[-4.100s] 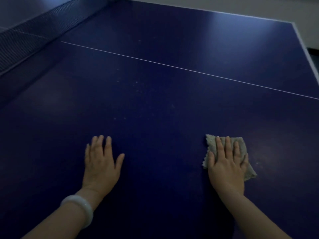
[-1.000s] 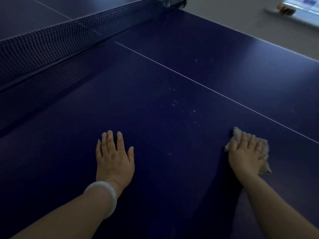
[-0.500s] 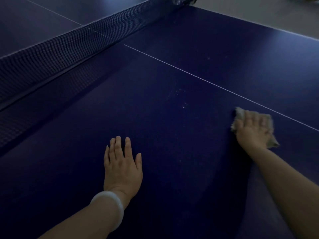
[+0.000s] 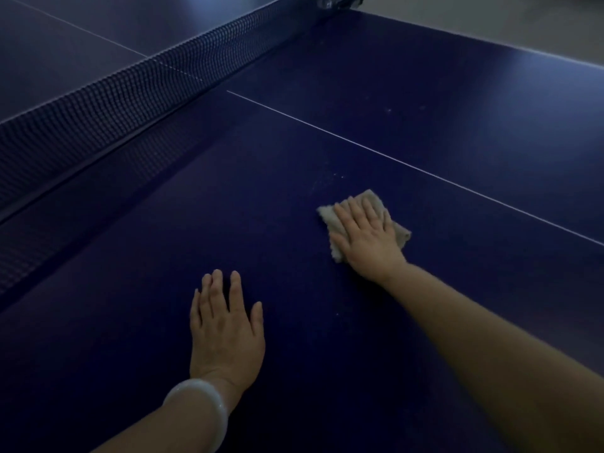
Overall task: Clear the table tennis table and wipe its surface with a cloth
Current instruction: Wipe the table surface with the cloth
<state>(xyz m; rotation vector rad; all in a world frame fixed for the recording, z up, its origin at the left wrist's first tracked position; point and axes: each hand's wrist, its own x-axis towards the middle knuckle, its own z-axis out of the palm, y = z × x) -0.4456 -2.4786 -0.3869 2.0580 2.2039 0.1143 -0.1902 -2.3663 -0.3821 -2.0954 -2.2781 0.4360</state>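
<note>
Beige, rough-edged woven cloth lies flat on the dark blue table tennis table, pinned under the right hand. That grip is a flat press: fingers straight and together on top of the cloth, nothing curled round it. The left hand rests palm down on bare table nearer the person, fingers spread and straight, holding nothing; a pale, smooth bangle sits on its wrist.

Change noted: half a second ago the cloth was further right, close to the thin white centre line. It now sits further left, near the left hand, just short of a scatter of pale specks. The left hand has kept its bracing place. Judgement: a wiping stroke is under way, sweeping leftward across the near half; the specks just beyond the cloth appear not yet cleared, so this patch likely needs another pass.

Surface: matte, dim, with a soft glare at the far right. A few more faint specks show beyond the centre line. No loose items are visible on the table in this view, so the clearing step looks done here.

Surroundings: a black mesh net runs diagonally at upper left, its clamp at the top edge. Grey floor shows beyond the far edge.
</note>
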